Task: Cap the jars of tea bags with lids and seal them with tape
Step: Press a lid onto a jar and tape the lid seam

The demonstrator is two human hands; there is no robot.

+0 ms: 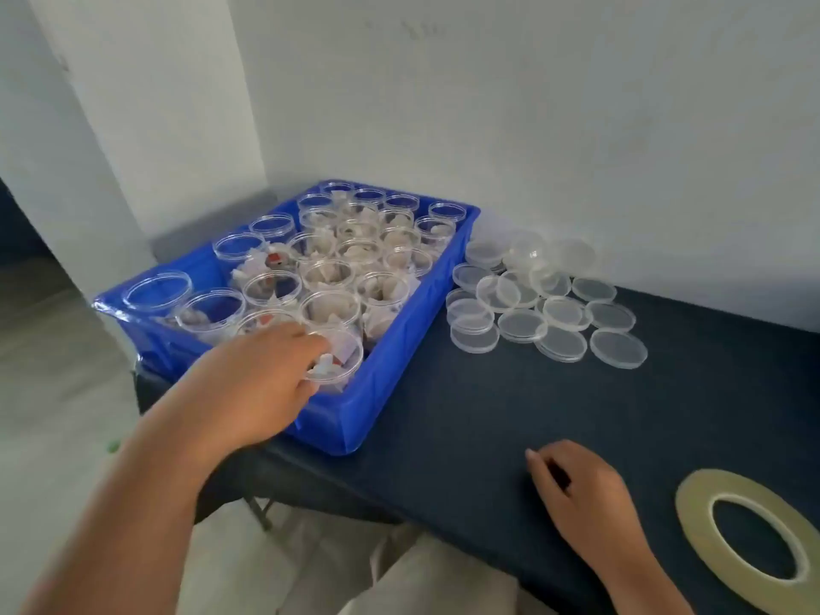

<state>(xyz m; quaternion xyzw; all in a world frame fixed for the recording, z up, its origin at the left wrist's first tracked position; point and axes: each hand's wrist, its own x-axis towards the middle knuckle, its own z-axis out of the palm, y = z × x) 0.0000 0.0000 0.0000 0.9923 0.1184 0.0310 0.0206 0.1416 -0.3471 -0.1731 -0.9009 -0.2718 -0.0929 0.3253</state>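
Now left hand (262, 375) grips jar (345, 359) in crate (386, 392).

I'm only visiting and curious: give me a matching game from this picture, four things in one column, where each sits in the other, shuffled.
1 jars
2 lids
3 tape roll
4 left hand

A piled on the table right of the blue crate
B lying flat at the near right
C standing in the blue crate
D gripping the nearest jar

Pairs: 1-C, 2-A, 3-B, 4-D
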